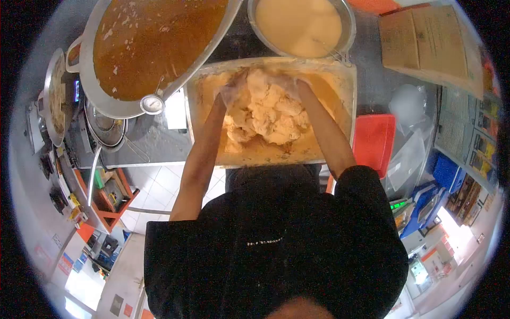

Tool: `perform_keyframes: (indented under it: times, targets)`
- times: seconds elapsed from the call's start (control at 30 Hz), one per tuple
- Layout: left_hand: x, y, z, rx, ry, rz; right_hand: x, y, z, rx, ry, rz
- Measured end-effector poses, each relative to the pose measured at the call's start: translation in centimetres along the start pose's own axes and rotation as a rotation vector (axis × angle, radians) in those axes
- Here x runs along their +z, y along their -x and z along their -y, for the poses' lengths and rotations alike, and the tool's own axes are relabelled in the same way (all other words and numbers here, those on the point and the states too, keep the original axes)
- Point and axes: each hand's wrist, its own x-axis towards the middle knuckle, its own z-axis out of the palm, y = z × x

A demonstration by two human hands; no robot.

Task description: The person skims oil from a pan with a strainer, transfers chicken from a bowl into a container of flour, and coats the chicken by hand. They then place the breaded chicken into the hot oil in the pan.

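Note:
A rectangular tray [350,106] holds orange-tan flour and a heap of flour-coated pieces [268,114] at its middle. My left hand [232,90], in a clear glove, is at the heap's upper left side. On the upper right side of the heap is my right hand [289,85], gloved too. Both hands touch the coated pieces, but their fingers are blurred and partly buried, so I cannot see how they are bent.
A large pot of orange-brown liquid [154,45] with a dial thermometer [152,104] stands upper left. Behind the tray is a bowl of pale liquid [298,26]. A red lid [374,141], plastic bags [408,106] and cardboard boxes [425,42] lie right. Strainers [106,127] sit left.

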Motion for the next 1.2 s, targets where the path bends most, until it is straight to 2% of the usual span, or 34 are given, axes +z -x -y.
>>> perform_keyframes:
  times: [0.1,0.17,0.23,0.3,0.37,0.43,0.53,0.63,0.67,0.7,0.73,0.77,0.8,0.83,0.87,0.93,0.97,1.07,1.2]
  targets:
    - [0.4,1.9,1.0,-0.138,0.091,-0.051,1.8,3.4,3.4,0.185,0.253,0.36]
    - [-1.7,3.5,3.2,-0.193,0.123,-0.065,3.9,9.1,3.2,-0.226,0.82,-0.096]
    - [-4.0,5.9,5.2,-0.209,0.148,-0.049,2.1,10.9,1.6,-0.058,0.619,-0.131]
    - [-5.9,8.0,7.2,-0.177,0.131,-0.005,0.8,13.0,-2.0,0.067,0.252,-0.165]
    - [-5.7,8.2,7.6,-0.075,0.04,0.077,1.0,13.8,-4.9,0.056,-0.124,-0.194]
    - [-3.8,7.2,7.4,0.071,-0.077,0.202,2.7,12.2,-5.7,0.009,-0.316,-0.204]
    - [-0.3,3.5,5.7,0.315,-0.101,0.491,4.8,7.9,-3.7,0.023,-0.319,-0.156]
    - [2.9,1.6,2.6,0.47,0.126,0.79,5.4,7.0,-1.1,0.106,-0.151,-0.141]
    - [3.1,2.0,2.4,0.496,0.171,0.837,6.0,8.0,-0.3,0.048,0.008,-0.194]
    - [3.3,2.4,2.2,0.52,0.216,0.886,6.3,8.2,-0.5,-0.181,0.283,-0.311]
    - [2.9,5.4,2.7,0.424,0.362,0.731,7.1,9.0,-1.5,-0.178,0.275,-0.312]
    - [1.8,6.9,2.7,0.33,0.498,0.576,7.9,9.9,-2.7,-0.215,0.497,-0.246]
    - [-1.4,6.5,4.8,0.395,0.425,0.581,8.0,10.5,-3.4,-0.25,0.722,-0.177]
    - [-5.0,5.5,7.3,0.431,0.384,0.586,7.1,11.7,-4.1,-0.246,0.677,-0.169]
    - [-8.6,4.6,9.8,0.468,0.344,0.589,5.6,12.1,-4.7,-0.188,0.498,-0.217]
    - [-7.3,5.3,5.8,0.328,0.237,0.103,1.9,11.3,-5.0,-0.064,0.252,-0.358]
    - [-6.4,4.5,4.0,0.268,0.171,-0.035,0.0,9.6,-4.8,-0.037,0.164,-0.425]
    - [-3.4,2.1,0.3,0.167,0.038,-0.086,-2.3,4.3,-4.5,-0.138,-0.018,-0.415]
    - [0.8,0.5,-0.9,0.028,-0.052,-0.058,0.9,-2.7,-6.9,-0.224,0.267,-0.233]
